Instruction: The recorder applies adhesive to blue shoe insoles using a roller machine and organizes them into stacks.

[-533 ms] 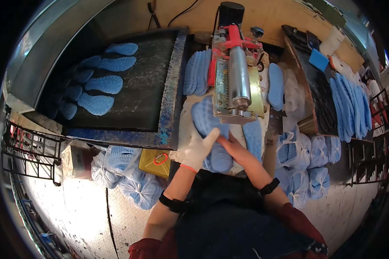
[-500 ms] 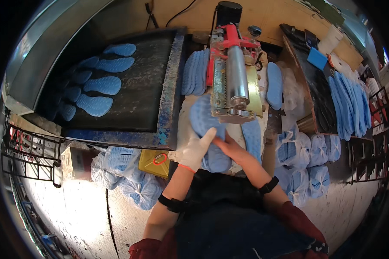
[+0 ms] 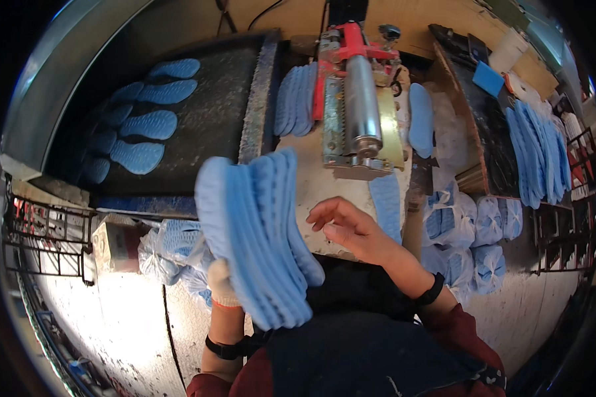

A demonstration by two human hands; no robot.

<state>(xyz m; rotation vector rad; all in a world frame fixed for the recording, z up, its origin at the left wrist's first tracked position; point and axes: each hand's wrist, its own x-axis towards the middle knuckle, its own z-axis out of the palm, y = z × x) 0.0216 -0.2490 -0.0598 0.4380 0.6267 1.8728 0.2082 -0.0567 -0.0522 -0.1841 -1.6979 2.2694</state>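
Observation:
A fanned stack of blue shoe soles (image 3: 258,231) stands raised in front of me, left of centre. My left hand (image 3: 221,283), in a white glove, grips the stack near its lower left side; most of its fingers are hidden behind the soles. To the right of the stack hovers my bare right hand (image 3: 346,226), fingers apart and bent, holding nothing. A single blue sole (image 3: 385,206) lies on the pale worktop (image 3: 311,172) beyond that hand. Behind it stands a machine with a shiny metal roller (image 3: 364,106) and a red frame.
On the left, several soles (image 3: 149,124) lie on a black conveyor belt (image 3: 208,132). More soles lean beside the machine (image 3: 295,102). A dark side shelf (image 3: 467,112) on the right carries a row of soles (image 3: 536,155). Bagged soles (image 3: 453,228) are piled below.
The soles have been lifted off the worktop and swung left and nearer, in my left hand. My right hand has let go and moved apart from them.

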